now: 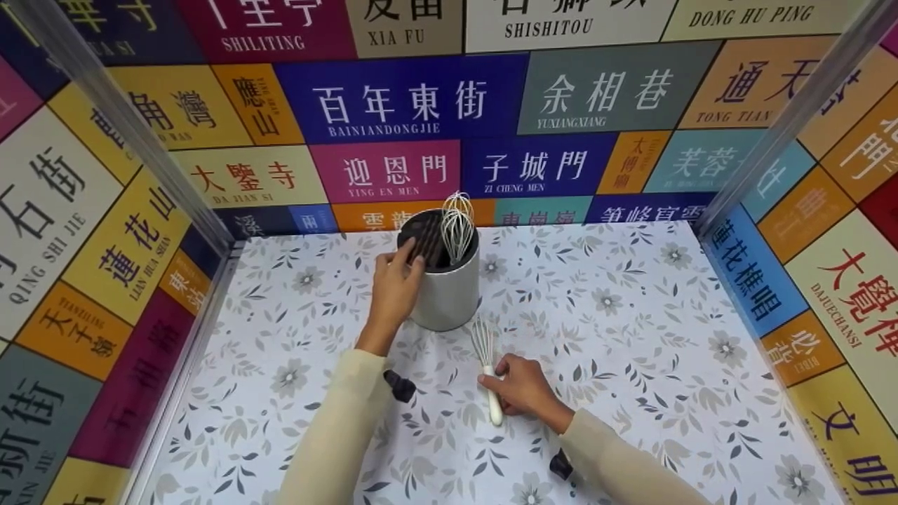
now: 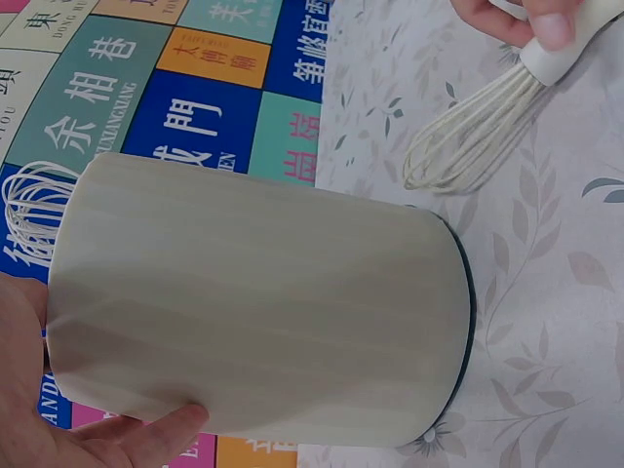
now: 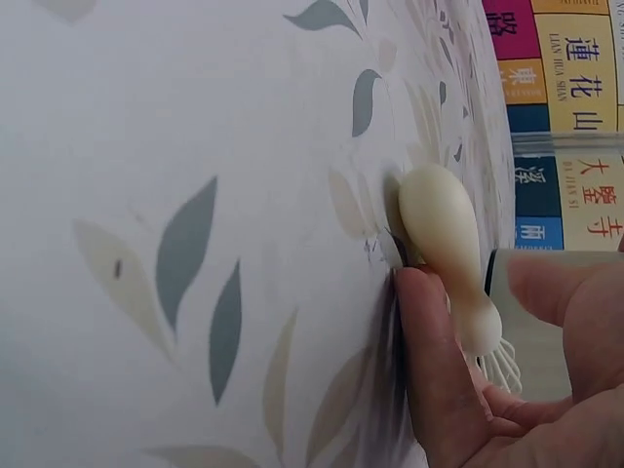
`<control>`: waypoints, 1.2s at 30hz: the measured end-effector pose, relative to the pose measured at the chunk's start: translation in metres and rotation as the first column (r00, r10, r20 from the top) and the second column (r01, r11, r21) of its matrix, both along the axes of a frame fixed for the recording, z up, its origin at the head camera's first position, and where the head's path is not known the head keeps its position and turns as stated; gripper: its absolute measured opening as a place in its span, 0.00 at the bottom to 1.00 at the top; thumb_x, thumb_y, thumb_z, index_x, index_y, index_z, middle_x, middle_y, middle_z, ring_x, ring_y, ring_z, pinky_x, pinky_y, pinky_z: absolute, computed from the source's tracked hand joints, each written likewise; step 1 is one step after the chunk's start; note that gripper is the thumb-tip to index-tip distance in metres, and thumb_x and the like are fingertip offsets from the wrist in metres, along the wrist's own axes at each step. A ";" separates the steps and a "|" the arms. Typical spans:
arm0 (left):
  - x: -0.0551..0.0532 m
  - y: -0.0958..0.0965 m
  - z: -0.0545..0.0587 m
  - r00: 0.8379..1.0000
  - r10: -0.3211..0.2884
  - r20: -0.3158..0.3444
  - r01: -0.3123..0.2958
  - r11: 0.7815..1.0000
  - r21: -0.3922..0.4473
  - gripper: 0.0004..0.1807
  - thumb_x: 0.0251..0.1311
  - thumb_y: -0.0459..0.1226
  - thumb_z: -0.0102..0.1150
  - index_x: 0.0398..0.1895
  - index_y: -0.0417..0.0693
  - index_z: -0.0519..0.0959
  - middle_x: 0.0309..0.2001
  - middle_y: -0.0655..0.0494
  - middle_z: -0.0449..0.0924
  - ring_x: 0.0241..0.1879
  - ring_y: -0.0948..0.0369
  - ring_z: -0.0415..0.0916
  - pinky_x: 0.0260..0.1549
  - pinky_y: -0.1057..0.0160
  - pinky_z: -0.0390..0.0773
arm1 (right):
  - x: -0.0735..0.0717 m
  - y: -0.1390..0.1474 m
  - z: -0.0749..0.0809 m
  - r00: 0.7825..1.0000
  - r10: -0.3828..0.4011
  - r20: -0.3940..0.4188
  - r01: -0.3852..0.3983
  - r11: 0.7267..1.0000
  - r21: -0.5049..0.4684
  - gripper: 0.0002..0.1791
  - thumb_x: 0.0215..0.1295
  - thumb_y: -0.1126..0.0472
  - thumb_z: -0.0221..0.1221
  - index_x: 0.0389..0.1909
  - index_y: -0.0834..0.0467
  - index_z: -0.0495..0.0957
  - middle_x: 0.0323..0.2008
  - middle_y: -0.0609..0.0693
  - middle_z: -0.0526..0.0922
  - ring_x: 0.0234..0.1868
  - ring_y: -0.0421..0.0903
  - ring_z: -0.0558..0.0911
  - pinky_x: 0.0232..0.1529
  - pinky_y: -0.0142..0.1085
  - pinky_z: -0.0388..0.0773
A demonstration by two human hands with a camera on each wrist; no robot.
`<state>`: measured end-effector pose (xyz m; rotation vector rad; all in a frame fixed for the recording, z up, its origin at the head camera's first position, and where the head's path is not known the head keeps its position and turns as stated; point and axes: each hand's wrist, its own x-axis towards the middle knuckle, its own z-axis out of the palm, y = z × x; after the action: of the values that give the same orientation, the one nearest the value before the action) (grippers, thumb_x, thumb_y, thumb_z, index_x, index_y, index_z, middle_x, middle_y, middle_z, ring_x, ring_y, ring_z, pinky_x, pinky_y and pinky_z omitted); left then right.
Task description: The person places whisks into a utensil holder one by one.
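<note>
A light grey cylindrical utensil holder [image 1: 445, 298] with a dark slotted top stands upright on the table. My left hand [image 1: 398, 280] grips its rim from the left, fingers over the top edge and along the wall [image 2: 263, 302]. One whisk [image 1: 457, 228] stands in the holder with its wires up. In front of the holder, a second whisk [image 1: 489, 372] with a cream handle lies on or just above the tabletop, wires toward the holder. My right hand [image 1: 523, 386] pinches this whisk near the handle's neck; its rounded handle end [image 3: 437, 214] shows in the right wrist view.
The table's white cloth [image 1: 603, 365] has a grey leaf and flower print. Behind and at both sides rise panels [image 1: 400, 98] covered in coloured blocks with writing. Clear strips [image 1: 147, 133] run along the corners.
</note>
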<state>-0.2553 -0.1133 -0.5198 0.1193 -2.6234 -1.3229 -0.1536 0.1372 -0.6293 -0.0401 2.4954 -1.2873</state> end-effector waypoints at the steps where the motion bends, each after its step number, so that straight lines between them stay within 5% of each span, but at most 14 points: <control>1: 0.000 0.000 0.000 1.000 -0.001 -0.001 0.001 1.000 0.000 0.27 0.74 0.50 0.51 0.74 0.59 0.71 0.61 0.40 0.69 0.58 0.47 0.74 0.61 0.46 0.72 | 0.000 0.000 0.000 1.000 0.004 -0.007 -0.004 1.000 0.009 0.18 0.63 0.48 0.70 0.37 0.58 0.77 0.18 0.51 0.81 0.14 0.44 0.81 0.15 0.38 0.78; 11: 0.000 0.000 0.002 1.000 -0.002 -0.005 0.002 1.000 -0.003 0.28 0.74 0.51 0.50 0.74 0.58 0.71 0.61 0.40 0.70 0.57 0.47 0.74 0.61 0.47 0.72 | -0.002 0.000 0.000 0.999 -0.017 0.035 0.018 1.000 -0.023 0.07 0.65 0.58 0.64 0.37 0.57 0.78 0.18 0.51 0.82 0.15 0.45 0.82 0.15 0.39 0.79; 24: 0.000 0.000 0.000 1.000 -0.004 -0.013 0.004 1.000 0.008 0.27 0.74 0.50 0.51 0.74 0.58 0.71 0.61 0.40 0.70 0.57 0.47 0.74 0.61 0.47 0.72 | -0.010 0.006 0.006 0.998 0.019 0.063 -0.017 0.999 -0.038 0.08 0.60 0.61 0.64 0.38 0.59 0.80 0.23 0.49 0.85 0.20 0.43 0.84 0.20 0.37 0.80; 36: 0.001 0.000 0.001 1.000 -0.014 -0.008 0.014 1.000 0.010 0.27 0.75 0.50 0.50 0.75 0.58 0.70 0.60 0.40 0.69 0.51 0.49 0.75 0.57 0.47 0.73 | -0.024 0.006 0.026 0.994 -0.022 0.104 0.045 0.974 -0.224 0.15 0.62 0.63 0.60 0.49 0.59 0.75 0.33 0.53 0.86 0.24 0.48 0.87 0.24 0.46 0.85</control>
<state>-0.2540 -0.1132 -0.5185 0.0966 -2.6159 -1.3380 -0.1778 0.1430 -0.6031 0.0130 2.2642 -1.5420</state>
